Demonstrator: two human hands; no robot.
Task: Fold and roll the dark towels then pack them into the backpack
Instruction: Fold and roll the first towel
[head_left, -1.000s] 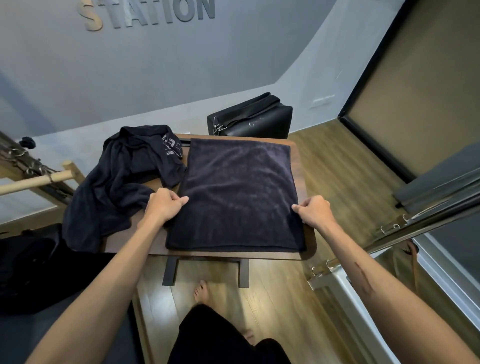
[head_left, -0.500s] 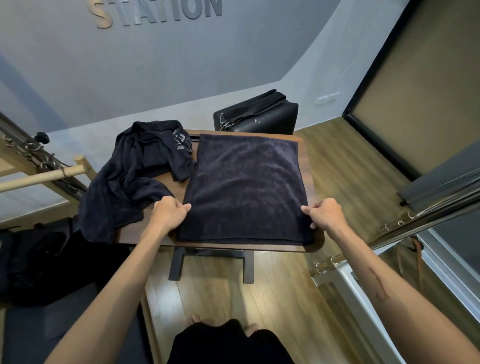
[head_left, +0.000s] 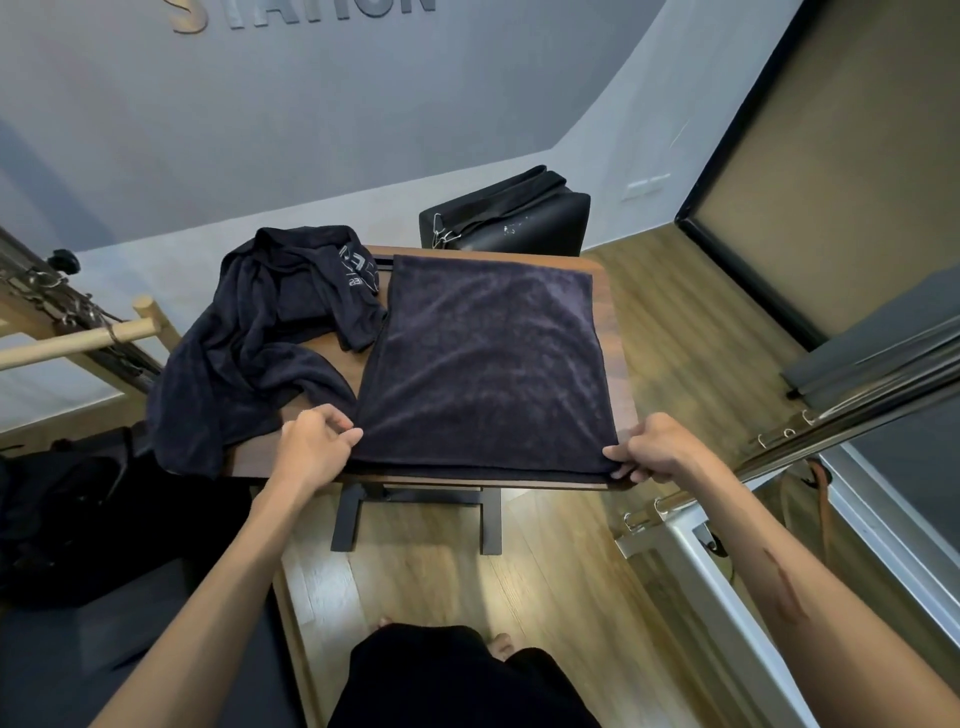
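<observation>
- Since a second ago both hands have slid down the folded towel (head_left: 488, 364) from mid-edge to its near corners; it lies flat on the bench (head_left: 621, 395), so I judge the roll is about to start from the near edge.
- Left hand (head_left: 311, 447) pinches the near-left corner, fingers (head_left: 349, 437) closed on the cloth; right hand (head_left: 652, 449) grips the near-right corner the same way.
- The towel is thick, dark terry, a neat rectangle with doubled layers at the near hem.
- A second dark towel (head_left: 254, 343) lies crumpled, draping over the bench's left side.
- A boxy black bag (head_left: 511, 221) stands behind the bench, possibly the backpack.
</observation>
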